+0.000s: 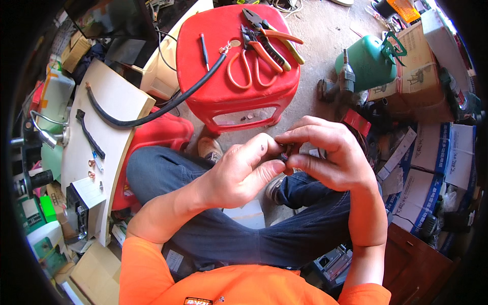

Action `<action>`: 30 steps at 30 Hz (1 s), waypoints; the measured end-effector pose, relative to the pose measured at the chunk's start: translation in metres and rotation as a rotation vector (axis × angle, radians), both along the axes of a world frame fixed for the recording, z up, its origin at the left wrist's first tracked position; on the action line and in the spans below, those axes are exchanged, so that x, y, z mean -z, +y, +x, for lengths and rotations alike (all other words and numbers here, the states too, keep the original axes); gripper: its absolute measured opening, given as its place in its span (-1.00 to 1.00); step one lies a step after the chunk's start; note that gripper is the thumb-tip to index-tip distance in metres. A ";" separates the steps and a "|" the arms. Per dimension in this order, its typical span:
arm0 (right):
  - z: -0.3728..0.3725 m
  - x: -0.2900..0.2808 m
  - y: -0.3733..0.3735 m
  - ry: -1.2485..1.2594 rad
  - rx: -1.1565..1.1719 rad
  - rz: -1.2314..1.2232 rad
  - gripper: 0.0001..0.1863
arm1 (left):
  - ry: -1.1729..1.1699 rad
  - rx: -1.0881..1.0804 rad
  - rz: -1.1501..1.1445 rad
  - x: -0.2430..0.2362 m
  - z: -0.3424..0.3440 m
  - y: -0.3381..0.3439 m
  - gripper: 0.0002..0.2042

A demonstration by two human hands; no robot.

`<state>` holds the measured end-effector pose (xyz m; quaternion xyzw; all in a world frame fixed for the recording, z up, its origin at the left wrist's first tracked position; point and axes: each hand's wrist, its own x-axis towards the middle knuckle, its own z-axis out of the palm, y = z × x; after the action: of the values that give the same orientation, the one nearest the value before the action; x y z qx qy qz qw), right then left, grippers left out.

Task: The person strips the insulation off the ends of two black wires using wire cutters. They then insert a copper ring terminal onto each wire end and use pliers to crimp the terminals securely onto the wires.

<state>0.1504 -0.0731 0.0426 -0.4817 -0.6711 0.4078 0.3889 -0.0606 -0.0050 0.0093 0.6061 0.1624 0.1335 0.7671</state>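
My left hand point(239, 175) and my right hand point(328, 152) meet above my lap, fingertips pinched together on a small dark piece point(285, 156). The fingers cover most of it, so its kind cannot be made out. Beyond them stands a red plastic stool point(213, 25). On its seat lie orange-handled scissors point(254, 58), overlapping pliers point(277, 38) and a thin screwdriver point(204, 51). A thick black cable point(178, 104) with a metal lug at one end reaches from the stool across to a pale board point(114, 152) on the left.
A short black cable point(91, 134) and small copper fittings point(91, 174) lie on the board, beside a boxy device point(86, 203). At right stand a green gas cylinder point(363, 63), a cardboard carton point(412, 76) and stacked blue-and-white boxes point(427, 173). A dark monitor point(109, 20) is at the upper left.
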 end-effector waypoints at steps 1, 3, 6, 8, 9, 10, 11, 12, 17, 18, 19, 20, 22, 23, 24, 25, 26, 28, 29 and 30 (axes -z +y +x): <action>0.001 0.004 -0.003 0.012 0.024 0.024 -0.71 | 0.001 0.000 -0.009 0.002 0.002 -0.001 -0.86; -0.006 0.004 -0.005 -0.004 0.125 0.066 -0.80 | 0.008 -0.016 -0.020 0.006 0.003 -0.002 -0.87; -0.010 0.005 -0.010 -0.191 0.216 0.157 -0.85 | 0.037 -0.069 -0.033 0.006 0.006 -0.004 -0.85; -0.014 0.003 -0.012 -0.218 0.249 0.175 -0.86 | 0.038 -0.093 -0.076 0.005 0.008 -0.005 -0.84; -0.016 0.002 -0.013 -0.230 0.265 0.182 -0.86 | 0.036 -0.096 -0.119 0.004 0.008 -0.005 -0.84; -0.009 0.003 -0.010 -0.209 0.216 0.147 -0.86 | 0.034 -0.099 -0.161 0.004 0.008 -0.005 -0.84; 0.000 0.005 -0.009 -0.170 0.153 0.080 -0.72 | 0.017 -0.109 -0.199 0.005 0.007 -0.005 -0.84; 0.002 0.006 -0.011 -0.065 0.191 -0.027 -0.62 | 0.001 -0.120 -0.236 0.007 0.007 -0.005 -0.84; 0.013 0.010 -0.014 0.094 0.125 -0.015 -0.44 | 0.040 -0.123 -0.312 0.006 0.007 -0.002 -0.85; 0.013 0.008 -0.011 0.009 0.082 0.066 -0.47 | 0.044 -0.109 -0.293 0.006 0.008 -0.001 -0.85; 0.013 0.006 -0.009 -0.076 0.040 0.146 -0.50 | 0.047 -0.087 -0.295 0.005 0.008 -0.001 -0.85; 0.010 0.004 -0.009 -0.177 0.044 0.220 -0.55 | 0.053 -0.064 -0.298 0.003 0.008 0.000 -0.86; 0.009 0.009 -0.006 -0.297 0.017 0.330 -0.68 | 0.068 -0.025 -0.302 0.002 0.008 0.002 -0.86; 0.012 0.009 -0.004 -0.387 -0.013 0.366 -0.72 | 0.075 -0.009 -0.299 0.003 0.007 0.002 -0.86; 0.012 0.011 -0.005 -0.393 -0.009 0.392 -0.68 | 0.082 0.006 -0.296 0.003 0.005 0.002 -0.86; 0.011 0.015 -0.006 -0.398 -0.007 0.418 -0.64 | 0.087 0.028 -0.316 0.003 0.004 0.001 -0.87; 0.012 0.014 -0.001 -0.408 -0.011 0.460 -0.59 | 0.085 0.043 -0.322 0.001 0.004 0.004 -0.87; 0.011 0.006 -0.004 -0.346 0.024 0.289 -0.73 | 0.087 0.067 -0.338 0.000 0.006 0.006 -0.87; 0.014 0.002 -0.002 -0.312 0.031 0.201 -0.77 | 0.089 0.083 -0.287 0.000 0.007 0.008 -0.88; 0.018 -0.003 0.002 -0.266 0.092 0.082 -0.83 | 0.099 0.074 -0.276 0.001 0.007 0.008 -0.87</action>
<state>0.1685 -0.0711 0.0458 -0.5455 -0.7101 0.2945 0.3339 -0.0536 0.0034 0.0085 0.5062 0.1943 0.0516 0.8386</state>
